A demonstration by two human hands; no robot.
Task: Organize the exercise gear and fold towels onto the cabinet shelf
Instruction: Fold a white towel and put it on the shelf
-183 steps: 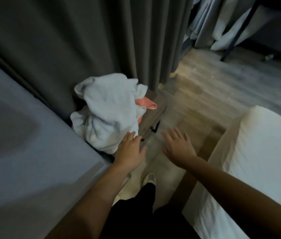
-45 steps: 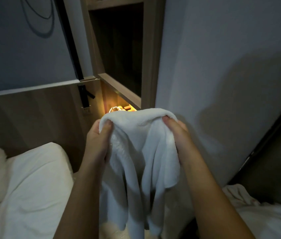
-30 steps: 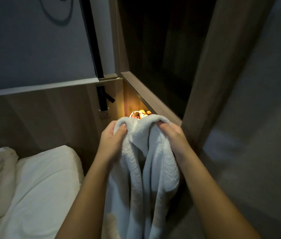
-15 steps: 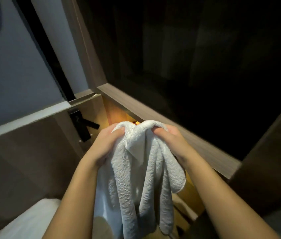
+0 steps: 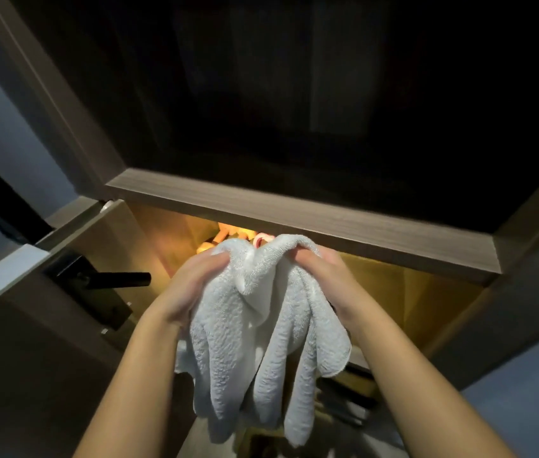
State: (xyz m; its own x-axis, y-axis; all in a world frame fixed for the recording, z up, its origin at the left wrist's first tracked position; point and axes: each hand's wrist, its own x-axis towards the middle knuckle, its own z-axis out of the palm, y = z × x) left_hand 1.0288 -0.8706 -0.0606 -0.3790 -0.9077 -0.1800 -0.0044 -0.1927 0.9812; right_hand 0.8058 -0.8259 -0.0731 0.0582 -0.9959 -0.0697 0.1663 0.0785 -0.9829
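A white terry towel (image 5: 261,332) hangs bunched in front of me, held up by its top edge. My left hand (image 5: 192,285) grips its upper left part and my right hand (image 5: 324,276) grips its upper right part, the two hands close together. Just behind the towel's top runs the wooden cabinet shelf (image 5: 311,219), seen edge-on. Under that shelf a compartment glows warm yellow, and orange and pink items (image 5: 238,234) show there, too blurred to name. The compartment above the shelf is dark.
A black lever handle (image 5: 112,279) sticks out from a wooden panel at the left. The cabinet's wooden frame (image 5: 525,206) rises at the right. Dark, unclear objects (image 5: 344,401) lie low in the lit compartment behind the towel.
I have come closer to the cabinet, and the view now faces the shelf edge squarely. Both hands keep hold of the towel, carried toward the lit compartment.
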